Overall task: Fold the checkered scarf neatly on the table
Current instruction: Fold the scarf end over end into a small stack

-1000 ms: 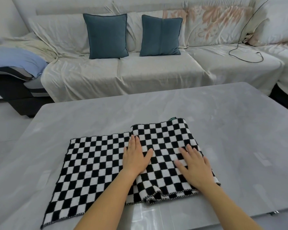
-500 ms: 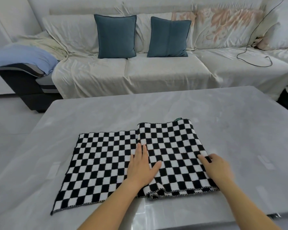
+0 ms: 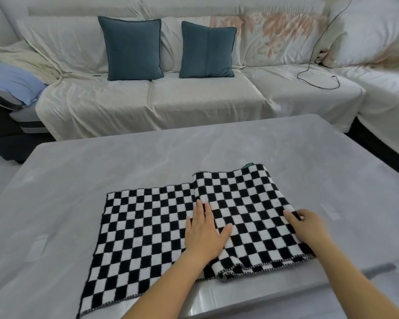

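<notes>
A black-and-white checkered scarf [image 3: 148, 226] lies flat on the grey table [image 3: 194, 148], near its front edge. Its right part is doubled over into a thicker folded stack [image 3: 247, 203], with a small green tag showing at the far corner. My left hand [image 3: 203, 233] rests flat and spread on the scarf at the left edge of that stack. My right hand [image 3: 309, 226] sits at the stack's right edge with its fingers curled onto the fabric border; whether it pinches the cloth I cannot tell.
A cream-covered sofa [image 3: 194, 100] runs behind the table, with two teal cushions [image 3: 131, 47] and a black cable [image 3: 318, 74] on it. A blue cloth [image 3: 12, 84] lies on a dark seat at the left. Bare tabletop surrounds the scarf.
My right hand has slid from the top of the folded stack out to its right edge and curled its fingers. My left hand stays pressed flat. The view shifted slightly.
</notes>
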The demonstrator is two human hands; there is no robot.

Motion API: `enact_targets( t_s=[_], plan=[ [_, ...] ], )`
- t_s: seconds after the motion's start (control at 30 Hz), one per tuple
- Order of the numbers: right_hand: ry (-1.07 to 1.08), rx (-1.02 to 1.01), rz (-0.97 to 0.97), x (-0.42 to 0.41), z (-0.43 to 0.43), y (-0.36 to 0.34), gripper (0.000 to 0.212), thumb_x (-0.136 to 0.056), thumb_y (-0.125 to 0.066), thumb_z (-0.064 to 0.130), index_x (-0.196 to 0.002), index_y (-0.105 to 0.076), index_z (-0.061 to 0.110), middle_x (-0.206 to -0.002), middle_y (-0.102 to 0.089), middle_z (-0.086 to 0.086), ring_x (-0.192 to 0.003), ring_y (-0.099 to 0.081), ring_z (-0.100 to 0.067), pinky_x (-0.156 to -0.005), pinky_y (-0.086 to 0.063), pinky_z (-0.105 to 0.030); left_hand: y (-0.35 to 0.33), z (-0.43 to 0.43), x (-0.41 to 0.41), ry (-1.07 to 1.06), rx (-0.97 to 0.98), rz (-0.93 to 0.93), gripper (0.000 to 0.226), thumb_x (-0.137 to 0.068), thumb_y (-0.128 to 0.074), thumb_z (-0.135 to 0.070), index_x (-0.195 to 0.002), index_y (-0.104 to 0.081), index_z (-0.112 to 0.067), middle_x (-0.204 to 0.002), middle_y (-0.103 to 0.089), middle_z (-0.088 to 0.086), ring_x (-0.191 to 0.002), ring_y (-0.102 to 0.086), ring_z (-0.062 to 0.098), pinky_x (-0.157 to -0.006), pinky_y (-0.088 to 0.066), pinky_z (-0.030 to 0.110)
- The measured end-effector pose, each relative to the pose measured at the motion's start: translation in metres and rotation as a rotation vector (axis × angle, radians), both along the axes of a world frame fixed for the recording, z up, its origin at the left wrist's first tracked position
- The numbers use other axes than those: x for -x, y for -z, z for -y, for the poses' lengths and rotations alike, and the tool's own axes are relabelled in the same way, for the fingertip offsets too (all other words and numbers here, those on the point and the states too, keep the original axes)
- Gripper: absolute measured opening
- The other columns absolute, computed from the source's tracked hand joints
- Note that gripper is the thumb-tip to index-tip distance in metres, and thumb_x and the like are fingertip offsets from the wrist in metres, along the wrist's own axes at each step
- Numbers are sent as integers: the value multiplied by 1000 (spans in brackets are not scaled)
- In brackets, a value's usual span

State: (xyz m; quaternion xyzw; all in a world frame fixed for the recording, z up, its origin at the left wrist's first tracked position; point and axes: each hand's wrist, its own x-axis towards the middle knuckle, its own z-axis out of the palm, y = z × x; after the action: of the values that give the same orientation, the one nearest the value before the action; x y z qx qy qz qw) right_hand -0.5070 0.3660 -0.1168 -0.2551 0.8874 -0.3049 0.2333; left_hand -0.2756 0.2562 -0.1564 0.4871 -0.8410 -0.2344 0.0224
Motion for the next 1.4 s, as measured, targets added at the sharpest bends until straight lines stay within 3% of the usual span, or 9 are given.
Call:
enact_targets(
  t_s=[0.1,0.2,0.43,0.63,0.77,0.97,1.1,1.2,1.4],
  plan=[
    [38,130,188,-11,-4,-6,35,-79,-72,36,-101,-61,12,-92,-66,-8,-80,-63,-25,-74,-51,-38,-2,9,-5,22,-29,-16,92,-86,-21,-73,-149,14,-15,-156,24,3,-144,18,15,-118,6,43],
    [82,245,359,-21,-9,-18,40,-72,-79,26,-106,-64,14,-96,-69,-8,-83,-68,-26,-78,-56,-43,-10,16,-7,21,-190,-236,98,-83,-28,-76,-150,11,-17,-158,18,-2,-145,14,12,-117,9,45],
    [78,547,577,-74,4,-59,30,-75,-74,10,-102,-68,21,-90,-74,-7,-79,-71,-21,-72,-58,-40,-35,8,-10,-4,-382,-571,99,-79,-36,-71,-150,7,-18,-159,11,-3,-145,9,9,-120,-1,40],
    [-12,556,372,-129,32,-73,39,-76,-75,21,-114,-67,21,-101,-72,2,-91,-68,-11,-85,-55,-38,-60,14,-25,-220,-618,-822,80,-90,-41,-59,-151,-3,-24,-158,-13,-5,-144,-15,13,-115,-18,32],
    [-134,509,204,-172,50,-81,42,-81,-69,24,-122,-61,23,-118,-65,4,-107,-59,-7,-96,-48,-34,-71,30,-46,-332,-616,-930,73,-94,-38,-54,-151,-7,-23,-158,-15,-3,-143,-20,14,-116,-22,38],
    [-327,423,120,-236,63,-69,42,-88,-57,22,-130,-54,22,-128,-57,12,-116,-51,0,-93,-38,-16,-85,44,-76,-377,-612,-1051,71,-93,-43,-52,-151,-13,-22,-155,-24,-3,-136,-31,11,-111,-31,32],
    [-439,413,195,-266,62,-61,29,-93,-51,17,-121,-59,18,-102,-65,13,-103,-60,-5,-73,-42,-8,-83,54,-91,-475,-565,-1005,103,-66,-70,-68,-148,-25,-23,-150,-34,0,-133,-40,18,-109,-37,41],
    [-436,417,242,-265,62,-62,38,-93,-51,20,-130,-52,17,-123,-60,8,-112,-54,-2,-85,-41,-11,-73,58,-99,-515,-475,-922,64,-87,-64,-29,-143,-35,-22,-141,-45,0,-122,-50,16,-104,-44,39],
    [-358,359,-28,-214,59,-43,50,-93,-44,42,-139,-41,22,-145,-41,2,-126,-43,-14,-106,-34,-33,-69,60,-112,-521,-261,-819,53,-92,-57,-22,-142,-39,-22,-138,-48,-2,-118,-46,9,-103,-38,28]
  ],
)
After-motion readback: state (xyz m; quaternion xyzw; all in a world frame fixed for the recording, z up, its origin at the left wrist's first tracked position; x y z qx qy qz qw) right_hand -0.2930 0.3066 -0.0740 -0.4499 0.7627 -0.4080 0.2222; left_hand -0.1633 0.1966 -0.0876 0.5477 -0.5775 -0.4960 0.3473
